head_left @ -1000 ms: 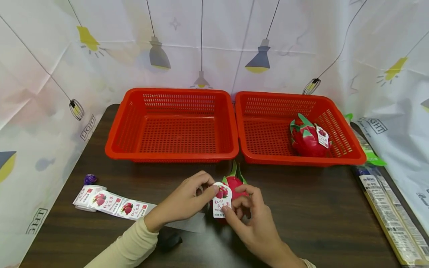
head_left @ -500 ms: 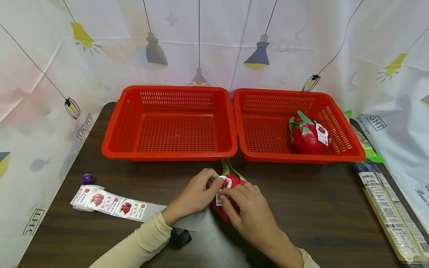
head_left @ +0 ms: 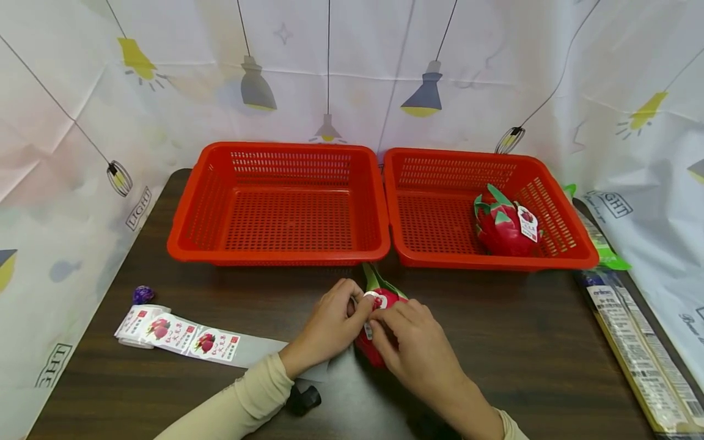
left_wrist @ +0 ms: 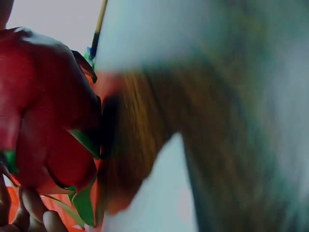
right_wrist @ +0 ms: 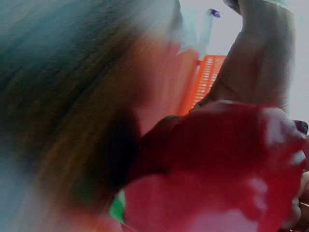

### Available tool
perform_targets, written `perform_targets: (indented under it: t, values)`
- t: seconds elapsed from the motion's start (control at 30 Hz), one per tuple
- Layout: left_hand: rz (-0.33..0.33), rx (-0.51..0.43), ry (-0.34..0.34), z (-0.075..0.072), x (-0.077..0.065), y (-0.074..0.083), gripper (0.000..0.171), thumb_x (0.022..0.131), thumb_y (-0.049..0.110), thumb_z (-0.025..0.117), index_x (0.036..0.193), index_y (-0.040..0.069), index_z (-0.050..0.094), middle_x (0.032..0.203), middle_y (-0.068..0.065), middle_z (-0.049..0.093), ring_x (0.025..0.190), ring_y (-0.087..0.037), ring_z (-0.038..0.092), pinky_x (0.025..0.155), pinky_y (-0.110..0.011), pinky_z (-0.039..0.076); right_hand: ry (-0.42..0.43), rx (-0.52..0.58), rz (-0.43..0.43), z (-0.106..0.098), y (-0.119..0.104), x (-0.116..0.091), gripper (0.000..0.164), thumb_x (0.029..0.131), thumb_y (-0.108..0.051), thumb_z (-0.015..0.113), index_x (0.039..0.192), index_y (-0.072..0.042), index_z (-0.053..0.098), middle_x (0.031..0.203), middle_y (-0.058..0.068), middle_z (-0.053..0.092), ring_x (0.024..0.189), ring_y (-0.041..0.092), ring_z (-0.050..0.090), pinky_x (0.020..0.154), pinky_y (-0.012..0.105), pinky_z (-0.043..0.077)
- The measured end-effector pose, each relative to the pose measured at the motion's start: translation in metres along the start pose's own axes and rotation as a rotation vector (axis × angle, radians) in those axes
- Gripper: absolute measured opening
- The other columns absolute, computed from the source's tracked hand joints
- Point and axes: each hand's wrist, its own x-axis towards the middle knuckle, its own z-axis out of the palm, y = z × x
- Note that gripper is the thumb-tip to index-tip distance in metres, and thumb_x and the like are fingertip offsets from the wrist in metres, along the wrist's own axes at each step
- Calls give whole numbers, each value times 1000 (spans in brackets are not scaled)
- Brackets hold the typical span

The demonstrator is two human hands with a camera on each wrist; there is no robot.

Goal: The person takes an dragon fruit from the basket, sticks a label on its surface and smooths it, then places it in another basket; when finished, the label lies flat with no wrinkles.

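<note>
A red dragon fruit (head_left: pixel 371 353) with green leafy tips lies on the table between my two hands. On its upper side is a white sticker label (head_left: pixel 375 299) with a fruit picture, partly hidden under the fingers. My left hand (head_left: pixel 330 324) pinches the label's left edge with curled thumb and fingers, while my right hand (head_left: pixel 420 351) grips its lower right part, both close against the fruit. The left wrist view shows the dragon fruit (left_wrist: pixel 48 111) large at the left, with fingertips below it. Its red skin (right_wrist: pixel 212 169) fills the lower right wrist view.
A strip of sticker labels (head_left: pixel 189 338) runs along the left, beside a small purple ball (head_left: pixel 143 294). Two red baskets stand behind: the left basket (head_left: pixel 286 255) and the right basket (head_left: pixel 489 263), which holds a labelled dragon fruit (head_left: pixel 506 232). Packaged goods (head_left: pixel 638 348) lie at right.
The label has gone from being held up in front of the fruit to lying against its skin. Both hands have come closer together over it, the left hand moving right.
</note>
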Motion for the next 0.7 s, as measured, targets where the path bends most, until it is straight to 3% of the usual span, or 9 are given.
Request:
perform_targets:
  t: [0.17,0.37,0.7]
  values:
    - [20,30,-4,5,-1,0,13,101,24,59,90,17,57,80,4,52,66,-3,46,58,-20,41,45,-29,-3,1,3,-5,11,79,-12,82,84,-11,72,77,-3,65,71,13,50,67,31,44]
    - [14,14,-21,7,0,1,10,100,25,59,95,17,57,76,5,52,63,-3,47,56,-21,40,93,15,37,-1,7,-11,11,76,-11,84,83,-12,75,74,-6,60,69,8,41,64,25,38]
    - [19,-43,-27,10,-1,-1,8,103,21,56,103,13,55,74,5,54,63,-3,49,57,-21,42,21,73,73,-6,12,-16,17,73,-10,83,82,-18,71,80,-10,59,76,5,44,63,19,40]
